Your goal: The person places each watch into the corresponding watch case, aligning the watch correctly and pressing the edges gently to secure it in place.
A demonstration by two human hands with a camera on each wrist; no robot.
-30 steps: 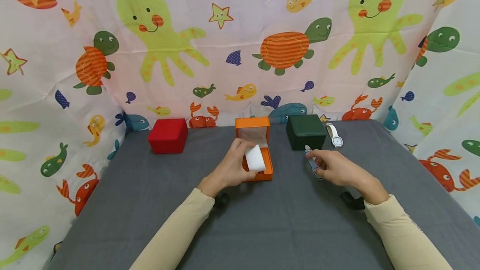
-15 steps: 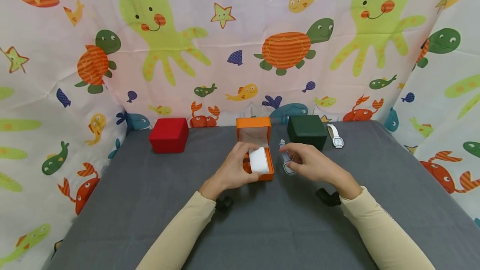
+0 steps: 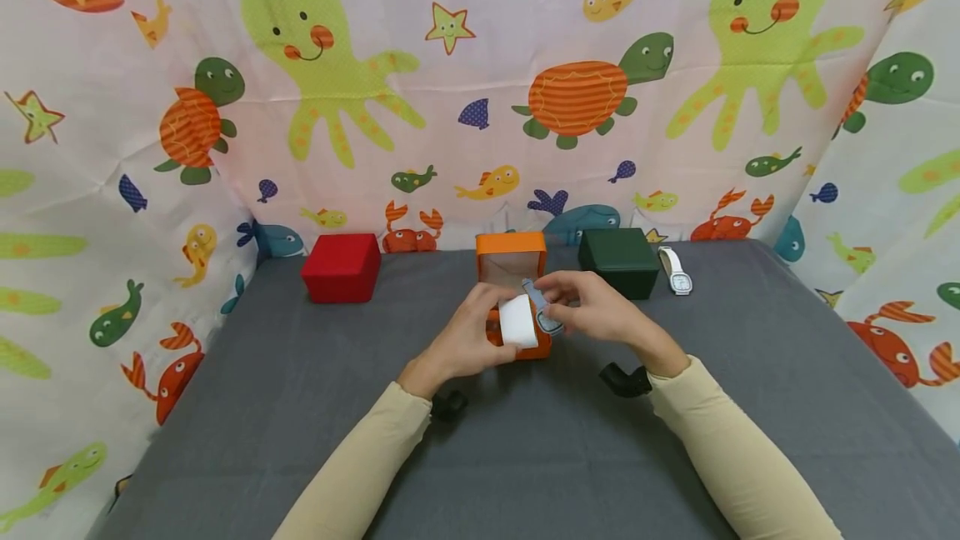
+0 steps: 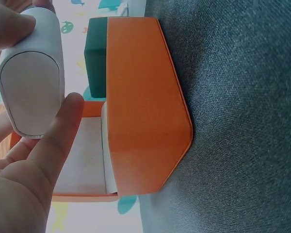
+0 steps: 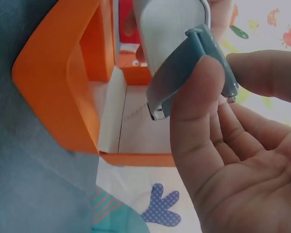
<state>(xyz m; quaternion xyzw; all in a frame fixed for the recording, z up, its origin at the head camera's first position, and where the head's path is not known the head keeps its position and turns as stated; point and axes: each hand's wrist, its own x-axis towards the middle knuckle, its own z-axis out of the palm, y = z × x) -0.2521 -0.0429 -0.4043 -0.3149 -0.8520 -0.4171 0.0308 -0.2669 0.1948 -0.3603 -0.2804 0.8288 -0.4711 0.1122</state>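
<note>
My left hand [image 3: 467,335] grips a white watch cushion [image 3: 518,322] between thumb and fingers, above the open orange box [image 3: 512,245]. In the left wrist view the cushion's oval end [image 4: 31,92] faces the camera. Just to its right, my right hand [image 3: 596,307] pinches a blue-grey watch [image 3: 548,324] by thumb and fingers. The watch's strap [image 5: 177,68] is bent, and its case is seen edge-on in the right wrist view, overlapping the cushion. Whether watch and cushion touch, I cannot tell. The box's lid stands up at the back, showing a pale lining.
A closed red box [image 3: 342,267] stands at the back left of the grey cloth [image 3: 300,407]. Behind my right hand are a closed dark green box [image 3: 619,262] and a white watch [image 3: 677,272]. A patterned curtain [image 3: 450,148] rises along the table's far edge.
My right hand has carried the blue-grey watch leftward, from in front of the green box to beside the cushion. The left hand has straightened the cushion slightly over the orange box.
</note>
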